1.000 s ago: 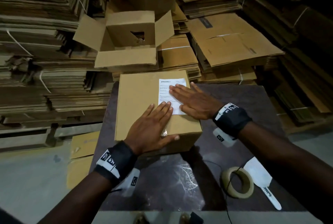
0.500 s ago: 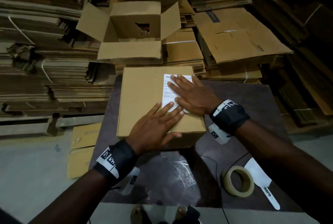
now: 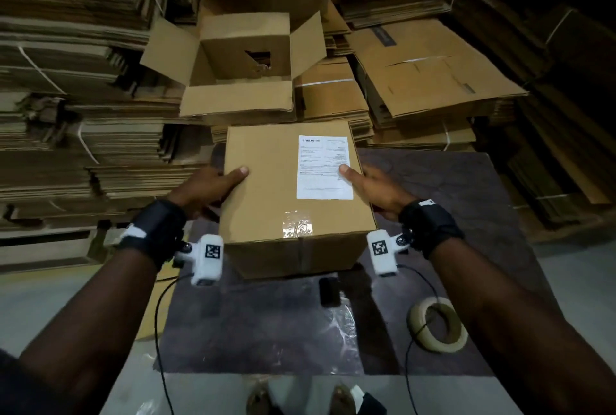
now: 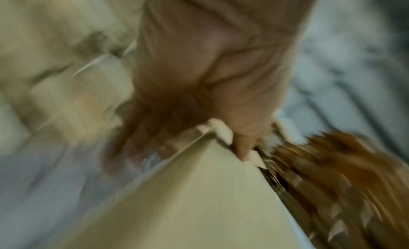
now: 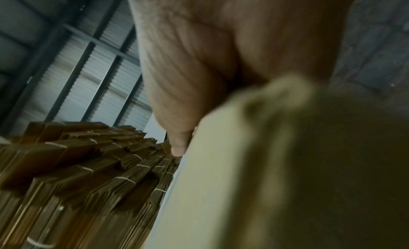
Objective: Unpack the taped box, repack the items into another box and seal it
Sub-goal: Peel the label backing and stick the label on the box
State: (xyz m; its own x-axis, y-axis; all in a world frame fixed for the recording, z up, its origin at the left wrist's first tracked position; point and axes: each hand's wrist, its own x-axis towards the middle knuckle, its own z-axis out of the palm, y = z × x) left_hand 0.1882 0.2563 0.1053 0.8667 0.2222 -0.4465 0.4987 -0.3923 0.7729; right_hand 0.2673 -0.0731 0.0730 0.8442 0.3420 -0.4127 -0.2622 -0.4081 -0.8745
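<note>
A closed brown box (image 3: 266, 188) stands on the dark table (image 3: 266, 331). It bears a white printed label (image 3: 323, 167) and clear tape (image 3: 296, 224) across its top seam. My left hand (image 3: 206, 188) grips its left side with the thumb lying on top. My right hand (image 3: 376, 188) grips the right side, and its thumb touches the label's edge. The other fingers of both hands are hidden behind the sides. The blurred left wrist view shows my left hand (image 4: 210, 69) on the box (image 4: 199, 200) edge. In the right wrist view my right hand (image 5: 199, 60) clasps the box (image 5: 221, 182). An open empty box (image 3: 240, 81) sits just behind.
A roll of tape (image 3: 436, 324) lies on the table at the near right, and a small black object (image 3: 329, 291) lies in front of the box. Stacks of flattened cardboard (image 3: 66, 114) rise on the left, behind, and on the right (image 3: 433, 81). Cables trail from both wrists.
Both hands have left the box top, where they lay flat over the label, and now grasp its left and right sides. The label is uncovered.
</note>
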